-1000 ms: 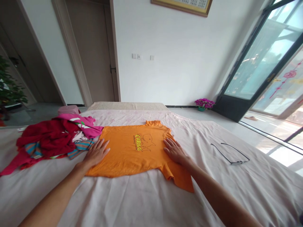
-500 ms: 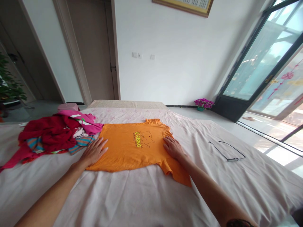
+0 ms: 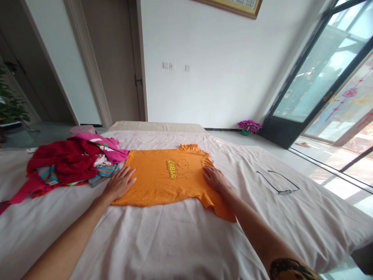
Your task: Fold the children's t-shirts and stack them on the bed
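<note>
An orange T-shirt (image 3: 157, 175) with a yellow "CABBG" print and an outlined animal lies spread out sideways, its hem toward the left and its collar toward the right. My left hand (image 3: 121, 184) rests flat on the hem end, fingers stretched out. Near the collar, my right hand (image 3: 217, 179) lies flat on the cloth with its fingers extended. One sleeve sticks out at the far side, and the other sits beside my right forearm. Just left of the shirt is a heap of red and pink clothes (image 3: 67, 159), with blue-striped fabric among them.
A pale sheet (image 3: 163, 241) with wrinkles covers the surface under everything. Black-framed glasses (image 3: 284, 191) lie on it at the right. Beyond the far edge stand a pink container (image 3: 83, 130) and a pot of purple flowers (image 3: 247, 126). A glass door (image 3: 309, 85) is at the right.
The view has shifted slightly. Both hands stay flat on the orange T-shirt, in nearly the same spots; the shirt keeps its spread-out shape.
</note>
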The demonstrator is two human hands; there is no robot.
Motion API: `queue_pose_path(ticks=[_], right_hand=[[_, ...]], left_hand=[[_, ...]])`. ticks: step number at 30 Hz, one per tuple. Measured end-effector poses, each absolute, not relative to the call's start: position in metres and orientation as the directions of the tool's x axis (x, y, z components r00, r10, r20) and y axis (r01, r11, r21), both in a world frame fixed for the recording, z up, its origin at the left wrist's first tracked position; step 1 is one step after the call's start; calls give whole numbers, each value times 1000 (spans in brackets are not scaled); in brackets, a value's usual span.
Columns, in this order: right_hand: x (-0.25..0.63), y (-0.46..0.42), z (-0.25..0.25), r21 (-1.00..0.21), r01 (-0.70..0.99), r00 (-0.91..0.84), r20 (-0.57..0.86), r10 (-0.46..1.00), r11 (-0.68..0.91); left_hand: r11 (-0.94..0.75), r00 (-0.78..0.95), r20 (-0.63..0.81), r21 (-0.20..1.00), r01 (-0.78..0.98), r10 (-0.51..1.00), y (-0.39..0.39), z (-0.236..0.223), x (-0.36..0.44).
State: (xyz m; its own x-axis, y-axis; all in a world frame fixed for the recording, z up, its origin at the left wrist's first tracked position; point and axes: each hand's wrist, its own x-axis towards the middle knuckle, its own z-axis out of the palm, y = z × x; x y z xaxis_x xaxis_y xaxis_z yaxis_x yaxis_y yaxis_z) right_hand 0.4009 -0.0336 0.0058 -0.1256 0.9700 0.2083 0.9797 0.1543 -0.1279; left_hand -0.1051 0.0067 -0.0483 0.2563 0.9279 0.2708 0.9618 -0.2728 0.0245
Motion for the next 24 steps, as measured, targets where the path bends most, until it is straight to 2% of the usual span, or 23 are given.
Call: queue_pose_path(ticks=[5,24], right_hand=[[399,-36,10,-130,981,-122,178,976,146],[404,-34,3,-156,976,-114,222,968,151]], left_hand=[[-276,255,307,26,961,917,6,-47,-103],[-326,286,354,59,944,890,12,-56,-109]])
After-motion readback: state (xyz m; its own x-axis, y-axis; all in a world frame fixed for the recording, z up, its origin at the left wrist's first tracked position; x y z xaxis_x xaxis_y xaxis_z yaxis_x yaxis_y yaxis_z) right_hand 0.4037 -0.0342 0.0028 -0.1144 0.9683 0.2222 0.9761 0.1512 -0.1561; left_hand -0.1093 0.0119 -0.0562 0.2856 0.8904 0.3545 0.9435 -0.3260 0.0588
